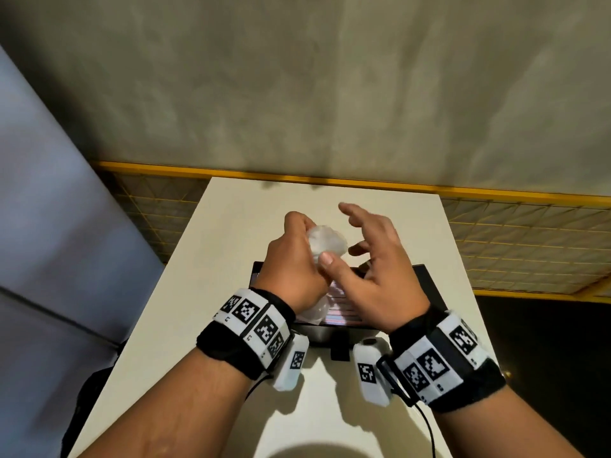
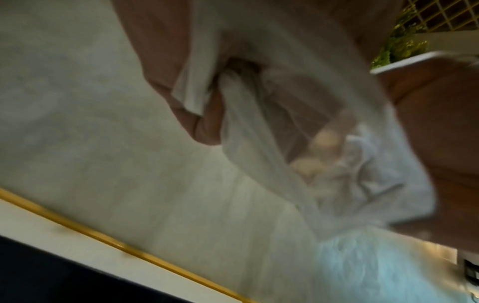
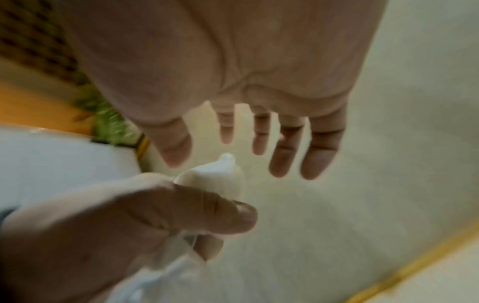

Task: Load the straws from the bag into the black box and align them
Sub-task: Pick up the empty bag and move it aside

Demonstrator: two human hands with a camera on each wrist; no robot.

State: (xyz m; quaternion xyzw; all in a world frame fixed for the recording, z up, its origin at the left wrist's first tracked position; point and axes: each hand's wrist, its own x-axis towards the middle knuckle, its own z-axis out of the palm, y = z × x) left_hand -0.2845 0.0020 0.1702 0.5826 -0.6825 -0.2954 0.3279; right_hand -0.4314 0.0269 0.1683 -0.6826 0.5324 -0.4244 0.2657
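Observation:
My left hand [image 1: 297, 246] grips a crumpled clear plastic bag [image 1: 325, 241] in its fist, above the black box [image 1: 426, 282]. The box stands open on the table under both hands, and pink-and-white straws [image 1: 340, 309] lie side by side inside it. My right hand [image 1: 360, 236] hovers just right of the bag with fingers spread, holding nothing. The left wrist view shows the left hand [image 2: 197, 123] bunching the bag [image 2: 324, 164]. In the right wrist view the right hand [image 3: 246, 147] is open above the left hand [image 3: 207, 215] and the bag [image 3: 220, 174].
The white table [image 1: 251, 209] is narrow, with its far edge near a yellow rail [image 1: 496, 193] over a wire-mesh panel. A small black latch [image 1: 340, 350] sticks out from the box's near side. A pale grey panel [image 1: 49, 193] stands on the left.

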